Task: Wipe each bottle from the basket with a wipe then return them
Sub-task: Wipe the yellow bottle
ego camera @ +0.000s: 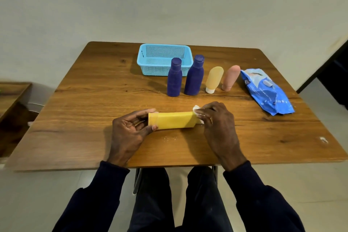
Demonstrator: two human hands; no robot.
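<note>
A yellow bottle (173, 120) lies sideways just above the table, held between both hands. My left hand (130, 128) grips its left end with curled fingers and thumb. My right hand (216, 118) pinches a white wipe (196, 109) against the bottle's right end. Behind them stand two dark blue bottles (174, 79) (194, 77), a pale yellow tube (213, 79) and a pink tube (230, 78), all upright. The light blue mesh basket (150, 58) sits at the back of the table with nothing visible inside.
A blue pack of wipes (267, 92) lies at the right of the wooden table (94, 100). A lower wooden surface (11, 92) stands off to the left. A wall runs behind the table.
</note>
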